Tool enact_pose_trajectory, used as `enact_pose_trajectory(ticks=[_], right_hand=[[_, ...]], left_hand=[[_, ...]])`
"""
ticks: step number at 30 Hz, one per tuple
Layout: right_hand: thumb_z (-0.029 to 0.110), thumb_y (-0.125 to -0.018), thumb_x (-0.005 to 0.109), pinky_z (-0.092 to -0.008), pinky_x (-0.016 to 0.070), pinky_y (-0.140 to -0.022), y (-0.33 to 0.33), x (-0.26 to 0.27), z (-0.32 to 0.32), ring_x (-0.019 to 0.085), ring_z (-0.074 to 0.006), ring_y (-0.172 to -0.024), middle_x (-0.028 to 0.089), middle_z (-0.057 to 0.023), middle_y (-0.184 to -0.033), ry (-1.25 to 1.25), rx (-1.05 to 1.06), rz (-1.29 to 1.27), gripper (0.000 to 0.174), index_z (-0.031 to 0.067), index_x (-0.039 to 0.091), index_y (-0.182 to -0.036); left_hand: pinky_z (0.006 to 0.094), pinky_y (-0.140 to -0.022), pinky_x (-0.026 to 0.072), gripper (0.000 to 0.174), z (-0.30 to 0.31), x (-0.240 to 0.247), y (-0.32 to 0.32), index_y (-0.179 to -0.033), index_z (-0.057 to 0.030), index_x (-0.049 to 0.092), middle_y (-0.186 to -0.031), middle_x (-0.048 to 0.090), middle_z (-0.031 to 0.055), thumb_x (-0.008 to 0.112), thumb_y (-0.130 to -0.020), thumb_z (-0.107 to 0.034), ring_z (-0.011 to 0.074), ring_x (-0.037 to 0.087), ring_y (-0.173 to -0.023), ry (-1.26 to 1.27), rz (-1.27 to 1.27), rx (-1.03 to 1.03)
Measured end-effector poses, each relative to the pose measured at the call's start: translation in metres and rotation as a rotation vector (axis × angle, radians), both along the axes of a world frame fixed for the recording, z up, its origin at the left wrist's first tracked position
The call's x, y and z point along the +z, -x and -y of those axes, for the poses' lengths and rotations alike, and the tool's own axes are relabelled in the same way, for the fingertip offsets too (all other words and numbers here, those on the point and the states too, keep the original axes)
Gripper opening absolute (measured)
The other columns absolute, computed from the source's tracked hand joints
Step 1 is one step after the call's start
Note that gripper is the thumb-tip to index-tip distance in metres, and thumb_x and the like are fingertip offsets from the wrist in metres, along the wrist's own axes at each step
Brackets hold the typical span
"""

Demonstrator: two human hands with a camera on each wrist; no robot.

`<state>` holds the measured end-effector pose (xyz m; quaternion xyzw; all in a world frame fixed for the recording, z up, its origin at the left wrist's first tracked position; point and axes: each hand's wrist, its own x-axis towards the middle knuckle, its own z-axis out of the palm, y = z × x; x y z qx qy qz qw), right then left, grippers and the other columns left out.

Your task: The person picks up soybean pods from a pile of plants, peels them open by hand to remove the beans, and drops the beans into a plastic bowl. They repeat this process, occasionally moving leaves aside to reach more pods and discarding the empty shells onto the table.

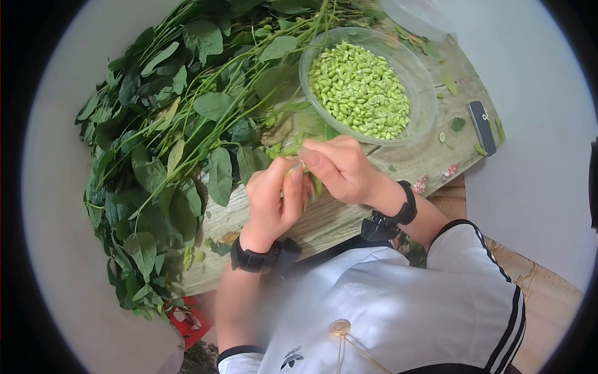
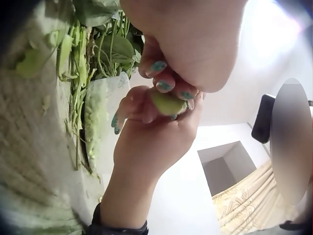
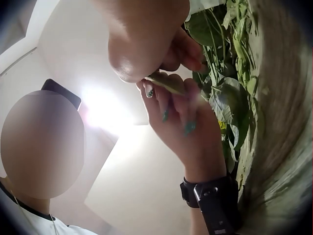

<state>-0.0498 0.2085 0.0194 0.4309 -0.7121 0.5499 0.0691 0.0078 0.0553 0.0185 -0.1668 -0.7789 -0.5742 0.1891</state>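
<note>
Over the near part of the table, my left hand (image 1: pixel 274 198) and right hand (image 1: pixel 346 171) meet at the fingertips. Between them they pinch one green soybean pod (image 2: pixel 168 104), mostly covered by fingers in the head view. From the right wrist, the pod (image 3: pixel 167 84) appears as a thin green strip across the left hand's fingers. Beyond the right hand stands a clear plastic bowl (image 1: pixel 426 100) holding many shelled green soybeans (image 1: pixel 361 90). A few loose pods (image 1: pixel 283 151) lie just behind the fingers.
A big heap of leafy soybean stalks (image 1: pixel 212 106) covers the table's left and back. At the right edge lies a dark phone-like object (image 1: pixel 482 128). A clear container (image 1: pixel 417 17) is at the back right. Leaf scraps and husks dot the wood-patterned tabletop (image 1: pixel 230 215).
</note>
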Motion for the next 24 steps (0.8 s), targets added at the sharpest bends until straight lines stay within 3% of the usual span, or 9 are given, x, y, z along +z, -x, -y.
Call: enact_pose_trajectory(ticks=[3,5,8,15,17,19,21,22,24], right_hand=[[0.018,-0.094,0.058,-0.0357,0.0413,-0.044,0.000,-0.003,0.000,0.056,-0.0279,-0.047,0.053,-0.0102,-0.055,0.020,0.003,0.063,0.017,0.0043,0.060,-0.084],[0.019,-0.090,0.064,-0.0344,0.0419,-0.044,0.003,-0.006,0.002,0.057,-0.0254,-0.047,0.055,-0.0082,-0.057,-0.029,-0.126,-0.239,0.015,0.0051,0.061,-0.085],[0.017,-0.084,0.069,-0.0325,0.0430,-0.044,0.006,-0.007,0.005,0.058,-0.0228,-0.048,0.058,-0.0056,-0.059,0.032,-0.218,-0.408,0.013,0.0056,0.062,-0.084],[0.011,-0.083,0.071,-0.0294,0.0446,-0.045,0.007,0.004,0.002,0.061,-0.0202,-0.052,0.067,-0.0053,-0.071,0.031,-0.316,-0.447,0.010,0.0050,0.065,-0.088],[0.010,-0.085,0.068,-0.0268,0.0464,-0.048,0.010,0.016,-0.009,0.062,-0.0169,-0.055,0.069,-0.0049,-0.076,0.109,-0.327,-0.447,0.015,0.0044,0.068,-0.099],[0.011,-0.088,0.067,-0.0244,0.0479,-0.054,0.014,0.018,-0.018,0.062,-0.0136,-0.061,0.070,-0.0059,-0.084,0.318,-0.424,-0.309,0.024,0.0023,0.068,-0.110],[0.012,-0.089,0.066,-0.0265,0.0506,-0.067,0.021,0.026,-0.022,0.064,-0.0151,-0.079,0.069,-0.0097,-0.099,0.393,-0.646,-0.177,0.028,0.0011,0.066,-0.114],[0.012,-0.089,0.066,-0.0265,0.0506,-0.067,0.030,0.025,-0.026,0.064,-0.0151,-0.079,0.069,-0.0097,-0.099,0.393,-0.644,-0.174,0.028,0.0011,0.066,-0.114],[0.017,-0.090,0.066,-0.0314,0.0501,-0.081,0.048,0.023,-0.032,0.062,-0.0182,-0.095,0.066,-0.0133,-0.112,0.093,-0.926,-0.526,0.035,0.0039,0.063,-0.122]], left_hand=[[0.0248,-0.043,0.0389,0.022,0.002,0.000,0.002,-0.078,-0.0028,0.054,-0.053,0.055,0.0020,0.048,-0.098,-0.010,0.0121,0.055,-0.043,0.114,-0.129,0.022],[0.0237,-0.042,0.0380,0.026,0.007,-0.007,-0.001,-0.076,-0.0024,0.052,-0.055,0.056,0.0023,0.046,-0.099,-0.011,0.0105,0.053,-0.043,-0.029,0.064,-0.011],[0.0226,-0.041,0.0365,0.029,0.003,0.000,-0.001,-0.076,-0.0020,0.050,-0.054,0.056,0.0023,0.044,-0.101,-0.014,0.0085,0.051,-0.042,-0.105,0.119,-0.012],[0.0219,-0.041,0.0345,0.030,0.002,-0.002,0.000,-0.077,-0.0015,0.047,-0.051,0.053,0.0020,0.041,-0.103,-0.015,0.0070,0.050,-0.043,-0.160,0.167,-0.006],[0.0196,-0.036,0.0304,0.031,0.002,-0.005,0.002,-0.087,0.0006,0.050,-0.055,0.051,0.0010,0.036,-0.105,-0.020,0.0076,0.050,-0.039,-0.126,0.093,-0.024],[0.0200,-0.036,0.0303,0.032,0.004,-0.004,0.002,-0.087,0.0004,0.050,-0.056,0.051,0.0011,0.035,-0.105,-0.021,0.0079,0.049,-0.038,-0.141,0.086,-0.030],[0.0205,-0.036,0.0303,0.033,0.005,-0.004,0.003,-0.087,0.0002,0.050,-0.057,0.051,0.0012,0.035,-0.105,-0.022,0.0082,0.049,-0.038,-0.155,0.082,-0.032],[0.0207,-0.036,0.0304,0.033,0.005,-0.004,0.004,-0.087,-0.0001,0.050,-0.057,0.051,0.0016,0.035,-0.105,-0.023,0.0083,0.048,-0.038,-0.188,0.113,-0.032],[0.0210,-0.036,0.0305,0.033,0.004,-0.003,0.003,-0.088,-0.0003,0.051,-0.058,0.052,0.0020,0.034,-0.105,-0.024,0.0084,0.047,-0.038,-0.218,0.146,-0.033]])
